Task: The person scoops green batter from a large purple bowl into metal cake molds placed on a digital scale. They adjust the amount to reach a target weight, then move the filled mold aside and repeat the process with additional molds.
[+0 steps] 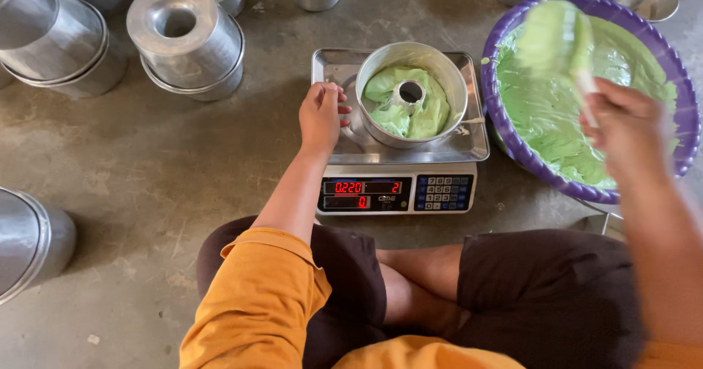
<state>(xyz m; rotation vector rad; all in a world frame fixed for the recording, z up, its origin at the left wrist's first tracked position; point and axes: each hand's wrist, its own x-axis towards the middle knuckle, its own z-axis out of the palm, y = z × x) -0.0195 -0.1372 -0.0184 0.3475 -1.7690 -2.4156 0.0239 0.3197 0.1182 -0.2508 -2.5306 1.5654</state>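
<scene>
- Tube pan [410,94] with green batter sits on the scale [399,160].
- Left hand [321,114] curled, touching the pan's rim.
- Right hand [622,124] grips a batter-coated spatula [560,43] over the purple basin [505,120].
- Scale's display glows red.

A tube pan [410,94] is set on a scale [399,164] on the floor [132,171]; a basin [586,94] is placed right, stacked pans [183,39] far left.

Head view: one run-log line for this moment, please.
left hand: at rim of tube pan | pan: on scale, part-filled green batter | right hand: holding loaded spatula over purple basin
</scene>
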